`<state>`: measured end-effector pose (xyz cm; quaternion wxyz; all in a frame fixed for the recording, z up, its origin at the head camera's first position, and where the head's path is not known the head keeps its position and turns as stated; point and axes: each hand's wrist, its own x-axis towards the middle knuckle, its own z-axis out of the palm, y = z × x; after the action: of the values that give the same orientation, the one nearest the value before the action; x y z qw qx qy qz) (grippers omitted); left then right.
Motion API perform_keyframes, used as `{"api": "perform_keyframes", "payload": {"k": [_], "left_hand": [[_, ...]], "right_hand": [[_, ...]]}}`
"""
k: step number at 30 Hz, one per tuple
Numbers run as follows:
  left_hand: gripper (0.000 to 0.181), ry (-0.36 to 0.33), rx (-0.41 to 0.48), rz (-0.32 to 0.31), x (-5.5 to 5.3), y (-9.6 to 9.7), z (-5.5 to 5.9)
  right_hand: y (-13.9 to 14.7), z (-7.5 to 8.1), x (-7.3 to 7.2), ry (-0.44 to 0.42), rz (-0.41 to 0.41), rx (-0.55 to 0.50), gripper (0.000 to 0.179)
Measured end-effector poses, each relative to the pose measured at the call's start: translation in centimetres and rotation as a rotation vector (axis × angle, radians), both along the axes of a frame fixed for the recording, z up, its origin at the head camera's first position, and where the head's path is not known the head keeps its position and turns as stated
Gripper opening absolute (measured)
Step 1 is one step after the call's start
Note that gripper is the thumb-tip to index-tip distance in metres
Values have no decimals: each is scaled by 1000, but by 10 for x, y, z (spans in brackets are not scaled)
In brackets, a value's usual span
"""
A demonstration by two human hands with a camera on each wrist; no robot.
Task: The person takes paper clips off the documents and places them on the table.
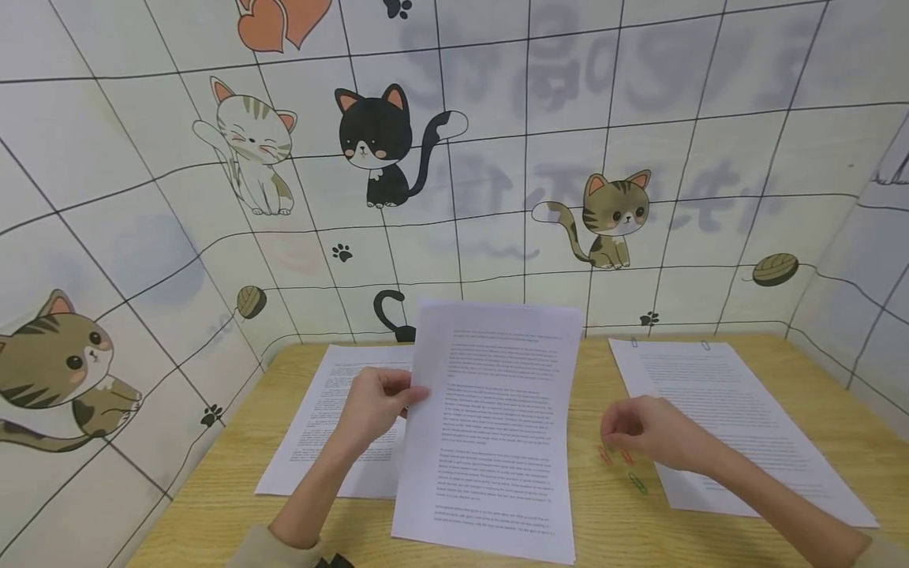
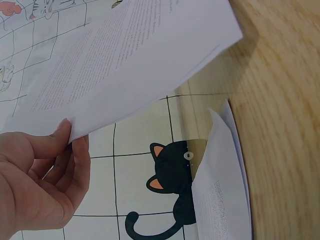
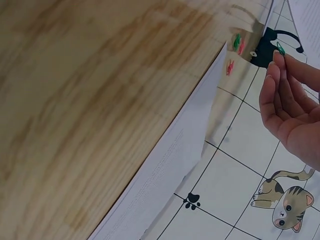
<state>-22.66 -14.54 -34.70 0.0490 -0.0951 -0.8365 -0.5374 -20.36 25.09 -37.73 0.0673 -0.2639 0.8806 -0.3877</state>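
Observation:
My left hand (image 1: 376, 402) pinches the left edge of printed sheets of paper (image 1: 497, 426), thumb on the printed face. The sheets are held up, tilted, in front of me; in the left wrist view a second edge shows along them, so there is more than one. Between thumb and fingertips my right hand (image 3: 295, 100) pinches a small green paper clip (image 3: 281, 48). In the head view this hand is just above a few loose paper clips, two red ones (image 1: 627, 456) and a green one (image 1: 638, 483), lying on the table.
On the wooden table (image 1: 213, 513), a printed stack (image 1: 319, 434) lies at the left, partly behind the held sheets. Another printed stack (image 1: 724, 410) lies at the right, with two paper clips (image 1: 705, 345) on its top edge. Behind stands a wall (image 1: 490, 197) with cartoon cats.

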Motion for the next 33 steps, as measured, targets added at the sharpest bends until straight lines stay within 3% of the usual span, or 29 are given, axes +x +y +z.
{"api": "perform_keyframes", "payload": {"k": [6, 33], "left_hand": [[8, -7, 4, -4, -1, 0, 0], [9, -5, 4, -22, 0, -1, 0]], "right_hand": [[3, -10, 1, -47, 35, 39, 5], [8, -26, 2, 12, 49, 124, 9]]}}
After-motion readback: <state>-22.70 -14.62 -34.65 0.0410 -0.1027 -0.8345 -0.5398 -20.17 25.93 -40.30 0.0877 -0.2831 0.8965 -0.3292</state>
